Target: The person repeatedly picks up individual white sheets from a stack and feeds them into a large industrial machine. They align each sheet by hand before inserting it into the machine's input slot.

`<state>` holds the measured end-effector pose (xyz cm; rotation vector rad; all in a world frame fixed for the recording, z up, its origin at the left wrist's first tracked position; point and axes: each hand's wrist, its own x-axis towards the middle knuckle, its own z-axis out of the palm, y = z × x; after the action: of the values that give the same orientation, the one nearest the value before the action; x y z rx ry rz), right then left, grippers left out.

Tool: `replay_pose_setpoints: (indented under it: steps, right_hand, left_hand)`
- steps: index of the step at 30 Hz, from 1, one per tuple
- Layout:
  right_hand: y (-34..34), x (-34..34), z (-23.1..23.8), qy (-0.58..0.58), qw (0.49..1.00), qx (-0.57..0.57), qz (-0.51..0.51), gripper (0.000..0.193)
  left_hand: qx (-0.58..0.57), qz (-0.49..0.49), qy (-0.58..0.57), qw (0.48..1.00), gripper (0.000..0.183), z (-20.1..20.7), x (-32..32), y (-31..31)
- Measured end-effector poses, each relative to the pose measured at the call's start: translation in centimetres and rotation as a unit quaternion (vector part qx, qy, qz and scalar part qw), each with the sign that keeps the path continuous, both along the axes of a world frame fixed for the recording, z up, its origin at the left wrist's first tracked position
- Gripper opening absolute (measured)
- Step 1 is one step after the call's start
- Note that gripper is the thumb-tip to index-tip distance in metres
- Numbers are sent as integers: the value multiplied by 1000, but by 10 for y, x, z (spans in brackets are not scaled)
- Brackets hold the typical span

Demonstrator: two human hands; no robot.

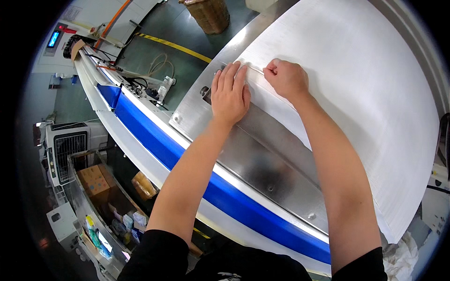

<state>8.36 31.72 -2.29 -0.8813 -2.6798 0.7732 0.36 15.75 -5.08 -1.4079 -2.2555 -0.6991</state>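
A large white sheet of thin material spreads over a metal tabletop. Its near-left edge runs as a narrow strip between my hands. My left hand lies flat with fingers stretched out, over the sheet's edge and the metal beside it. Just to the right, my right hand is closed with its fingers curled, resting on the sheet close to the strip. What its fingers pinch, if anything, is hidden. A small dark metal fitting sits left of my left hand.
A long blue band with white rails borders the table's near side. Cables and a power strip lie on the floor at the left. Below left stands a bin with cardboard boxes. A brown wrapped container stands at the far side.
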Motion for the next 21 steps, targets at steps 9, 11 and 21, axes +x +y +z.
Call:
replay_pose_setpoints:
  steps: [9, 11, 21]
  right_hand:
    - [2, 0, -6, 8, 1000, 22, -3, 16]
    - [1, 1, -5, 3, 1000, 6, -7, 16]
    - [-15, 34, 17, 103, 992, -76, 11, 22]
  left_hand:
    - [-22, -30, 25, 999, 38, -8, -10, 0]
    - [-25, -22, 19, 999, 36, -8, -8, -3]
    - [-82, -76, 62, 992, 32, 6, -12, -27]
